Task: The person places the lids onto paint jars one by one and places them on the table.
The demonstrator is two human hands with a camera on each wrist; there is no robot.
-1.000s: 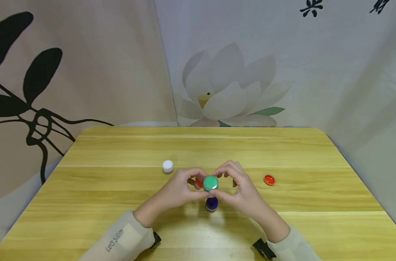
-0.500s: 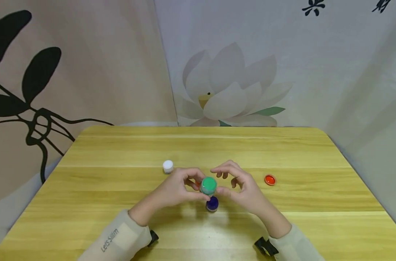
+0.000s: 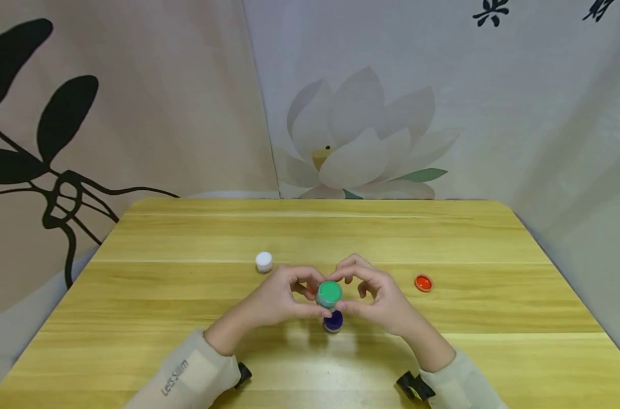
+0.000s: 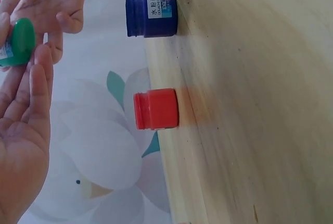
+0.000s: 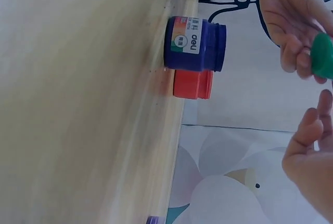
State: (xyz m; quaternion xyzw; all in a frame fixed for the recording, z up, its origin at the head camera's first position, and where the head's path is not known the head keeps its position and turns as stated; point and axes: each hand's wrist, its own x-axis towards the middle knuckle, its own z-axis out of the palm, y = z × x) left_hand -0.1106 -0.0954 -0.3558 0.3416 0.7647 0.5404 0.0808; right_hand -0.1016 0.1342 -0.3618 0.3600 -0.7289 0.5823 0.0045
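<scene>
A green-lidded paint jar (image 3: pixel 329 294) is held up above the table between both hands. My left hand (image 3: pixel 276 295) pinches its left side with fingers and thumb. From the other side, my right hand (image 3: pixel 376 289) grips it with index finger and thumb at the green lid (image 4: pixel 22 41). Just below, on the table, stands a dark blue gouache jar (image 3: pixel 332 322), its threaded neck bare in the left wrist view. An uncapped red jar (image 4: pixel 157 109) stands near it, mostly hidden behind my left fingers in the head view.
A small white jar (image 3: pixel 264 262) stands left of the hands. To the right lies a red lid (image 3: pixel 423 283). A small purple thing (image 5: pixel 152 220) shows at the bottom of the right wrist view. The wooden table (image 3: pixel 187 238) reaches back to a printed curtain.
Half a second ago my right fingers were off the green-lidded jar; now they touch it again. The jar sits slightly lower than a second ago. The jars on the table have stayed put.
</scene>
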